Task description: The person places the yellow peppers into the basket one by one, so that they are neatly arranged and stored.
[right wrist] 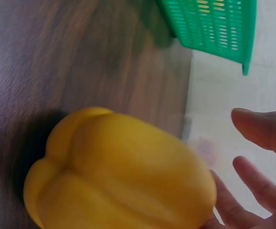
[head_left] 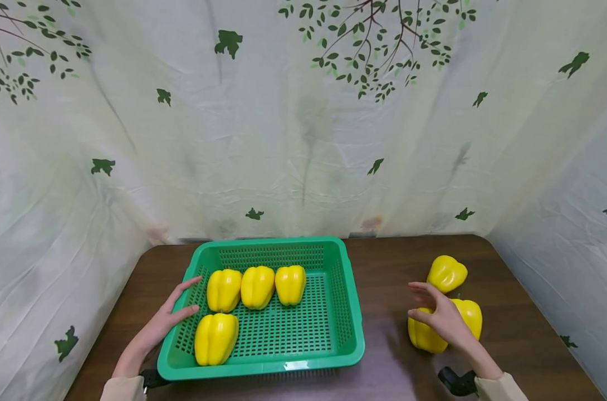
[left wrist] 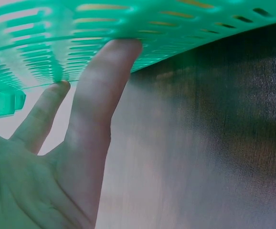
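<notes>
A green slotted basket [head_left: 283, 365] stands on the table with several yellow bell peppers [head_left: 258, 287] inside, three in a row at the back and another at the front left. At its left side is my left hand [head_left: 164, 322], fingers extended; in the left wrist view the fingertips [left wrist: 123, 50] meet the slotted wall. My right hand [head_left: 446, 317], fingers spread and slightly bent, hovers over a front yellow bell pepper [head_left: 425, 337] and partly hides it. Another bell pepper [head_left: 470, 315] lies just right of that hand, and a third [head_left: 446, 273] lies behind. Close by the right fingers, a bell pepper [right wrist: 123, 167] fills the right wrist view.
The brown wooden table [head_left: 383, 289] reaches back to a pale curtain [head_left: 303, 139] printed with leaves and branches. Fabric also hangs along both sides. Dark straps [head_left: 456, 382] are on both wrists near the sleeves.
</notes>
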The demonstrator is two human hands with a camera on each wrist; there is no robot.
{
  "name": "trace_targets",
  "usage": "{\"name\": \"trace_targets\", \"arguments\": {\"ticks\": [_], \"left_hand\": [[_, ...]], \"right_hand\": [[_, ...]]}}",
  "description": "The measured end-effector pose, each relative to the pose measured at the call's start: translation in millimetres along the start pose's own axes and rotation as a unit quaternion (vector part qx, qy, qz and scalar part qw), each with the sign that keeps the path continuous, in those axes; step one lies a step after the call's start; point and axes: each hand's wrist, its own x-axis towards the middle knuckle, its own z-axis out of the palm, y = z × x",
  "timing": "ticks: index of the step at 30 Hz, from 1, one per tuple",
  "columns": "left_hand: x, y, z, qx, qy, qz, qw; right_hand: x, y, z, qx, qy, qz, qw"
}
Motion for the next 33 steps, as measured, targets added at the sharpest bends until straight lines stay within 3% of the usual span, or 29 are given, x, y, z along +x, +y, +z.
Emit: {"name": "trace_targets", "arguments": {"ticks": [13,33], "left_hand": [[-1.3,0.5,0.9,-0.019,-0.007,0.001,0.9998],[-2.3,-0.3,0.6,-0.023,-0.007,0.001,0.9997]], "right_hand": [[8.4,11,4,-0.062,-0.017,0.004,0.9979],[22.2,8,11,-0.071,0.008,-0.086,0.9938]]}}
